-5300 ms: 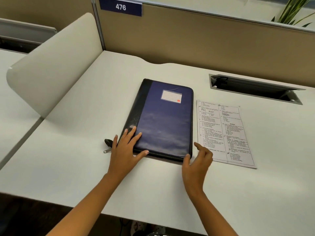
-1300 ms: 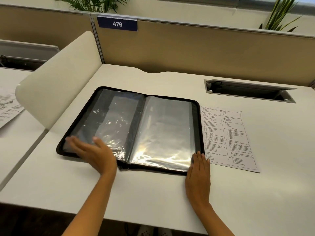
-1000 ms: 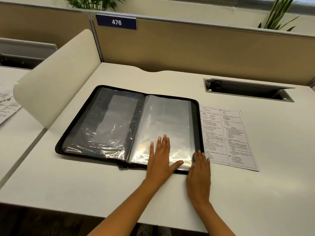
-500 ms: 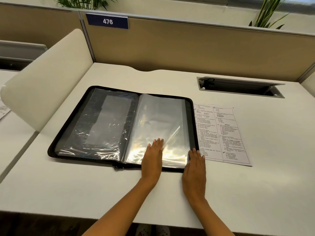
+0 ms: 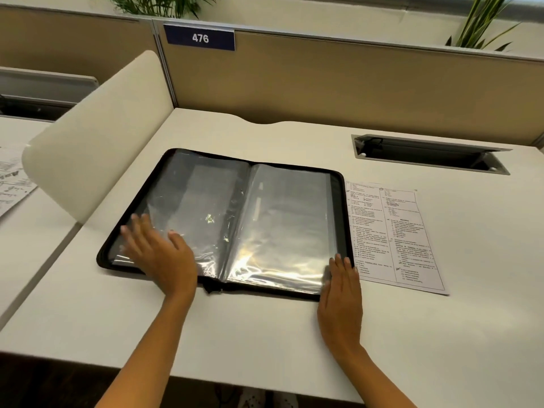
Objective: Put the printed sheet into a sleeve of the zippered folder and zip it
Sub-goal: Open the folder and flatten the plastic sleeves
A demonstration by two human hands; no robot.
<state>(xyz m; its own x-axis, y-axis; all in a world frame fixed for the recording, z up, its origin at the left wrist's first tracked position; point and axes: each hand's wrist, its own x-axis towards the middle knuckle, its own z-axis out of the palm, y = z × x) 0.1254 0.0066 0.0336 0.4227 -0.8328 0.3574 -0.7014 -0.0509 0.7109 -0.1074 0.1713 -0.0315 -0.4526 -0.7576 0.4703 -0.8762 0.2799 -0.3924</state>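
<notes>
The zippered folder [image 5: 341,201] lies open and flat on the white desk, black-edged, with clear plastic sleeves [image 5: 282,219] on both halves. The printed sheet [image 5: 391,231] lies flat just right of the folder, touching or nearly touching its edge. My left hand [image 5: 160,254] rests flat, fingers spread, on the left page near its front-left corner; it looks slightly blurred. My right hand [image 5: 341,293] lies flat on the folder's front-right corner, fingertips on the sleeve edge. Neither hand holds anything.
A cream curved divider [image 5: 97,134] stands left of the folder. A cable tray opening [image 5: 426,156] is set into the desk at the back right. A tan partition with a "476" label [image 5: 200,38] closes the back. Papers [image 5: 11,184] lie on the neighbouring desk.
The folder went from closed to open flat. In the last half second my left hand moved from the right page across to the left page; a sleeve seems turned over. My right hand stayed.
</notes>
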